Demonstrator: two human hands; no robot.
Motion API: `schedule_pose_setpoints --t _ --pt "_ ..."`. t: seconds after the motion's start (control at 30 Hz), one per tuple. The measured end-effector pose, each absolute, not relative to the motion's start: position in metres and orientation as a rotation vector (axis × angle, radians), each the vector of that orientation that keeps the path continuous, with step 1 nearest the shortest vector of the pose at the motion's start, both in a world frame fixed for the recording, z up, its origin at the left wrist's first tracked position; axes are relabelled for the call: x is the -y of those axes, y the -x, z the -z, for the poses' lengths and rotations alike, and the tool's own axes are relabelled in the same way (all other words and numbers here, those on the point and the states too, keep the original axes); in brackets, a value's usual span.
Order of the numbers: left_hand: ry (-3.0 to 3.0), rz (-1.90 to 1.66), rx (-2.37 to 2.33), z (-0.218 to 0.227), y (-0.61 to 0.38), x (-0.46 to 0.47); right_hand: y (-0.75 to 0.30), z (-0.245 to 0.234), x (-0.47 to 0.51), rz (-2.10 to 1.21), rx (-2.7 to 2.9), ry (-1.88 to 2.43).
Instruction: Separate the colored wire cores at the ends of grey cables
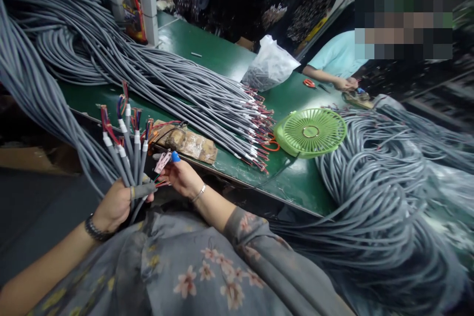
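My left hand (116, 205) is closed around a bundle of grey cables (128, 163), their white-banded ends and coloured wires fanned upward. A grey finger cover is on one of its fingers. One cable end points right, with thin bare-ended wires (162, 184) reaching my right hand (181, 177). My right hand is pinched around a small pink piece (162, 162) with pale markings, whose kind I cannot make out. A blue cover (175, 156) caps one of its fingertips. Just behind the hands, a wooden block (196, 145) with a stained lump lies at the table edge.
Many grey cables (177, 74) lie across the green table (207, 42). A green fan (311, 132) stands right of their ends. Beyond are a white plastic bag (270, 64) and orange-handled scissors (308, 83). Coiled cables (377, 182) fill the right side. Another person (336, 54) works opposite.
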State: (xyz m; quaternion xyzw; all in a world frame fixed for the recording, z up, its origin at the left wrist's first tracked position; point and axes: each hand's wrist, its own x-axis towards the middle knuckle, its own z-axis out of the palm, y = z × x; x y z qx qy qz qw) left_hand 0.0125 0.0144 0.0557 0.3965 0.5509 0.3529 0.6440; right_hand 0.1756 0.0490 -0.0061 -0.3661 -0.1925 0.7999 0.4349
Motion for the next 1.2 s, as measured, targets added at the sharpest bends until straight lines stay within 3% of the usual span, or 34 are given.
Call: schedule_pose_setpoints --t 0.4,0.63,1.2 --pt "-0.948 -0.747 -1.195 -0.038 -0.014 -0.021 -0.162 0.008 -0.049 -1.854 0.307 0.891" --pt "-1.014 -0.759 -1.164 -0.042 -0.004 -0.014 -0.169 -0.003 -0.045 -1.989 0.371 0.903" --pt "-0.893 -0.996 -1.258 -0.046 -0.017 -0.012 -0.169 0.001 -0.042 -1.900 0.392 0.909"
